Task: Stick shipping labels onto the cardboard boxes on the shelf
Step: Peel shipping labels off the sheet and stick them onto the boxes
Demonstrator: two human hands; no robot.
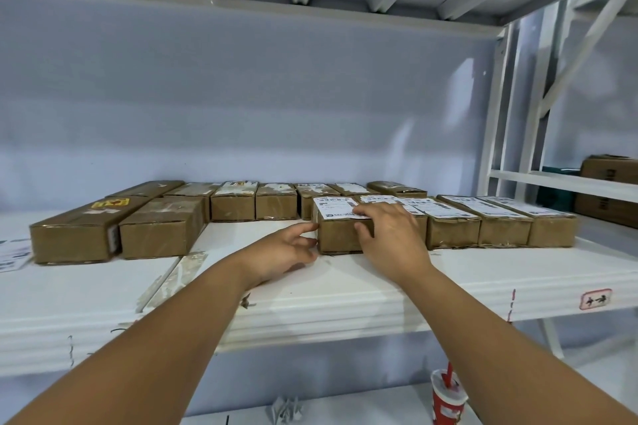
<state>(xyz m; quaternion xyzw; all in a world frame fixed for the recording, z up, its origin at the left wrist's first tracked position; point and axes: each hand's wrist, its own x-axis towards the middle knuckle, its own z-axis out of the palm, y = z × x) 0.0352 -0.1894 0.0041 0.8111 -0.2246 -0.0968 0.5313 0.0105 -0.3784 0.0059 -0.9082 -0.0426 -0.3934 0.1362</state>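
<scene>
Several long brown cardboard boxes lie on the white shelf [345,290]. A box [336,236] at the middle front carries a white shipping label [336,208] on its top. My right hand [392,235] lies flat over the label's right part, with the thumb down the box's front face. My left hand [284,250] is at the box's left front corner, its fingertips touching the edge, fingers loosely bent. Three boxes to the right [452,229], [504,229], [552,229] also bear white labels. Two boxes at the left front [74,240], [155,238] have no white label.
A back row of boxes [276,205] stands against the wall. Loose label sheets [12,255] lie at the shelf's far left. A red paper cup with a straw [448,397] and crumpled paper [284,409] sit on the lower shelf. More cartons [607,190] fill the neighbouring rack at right.
</scene>
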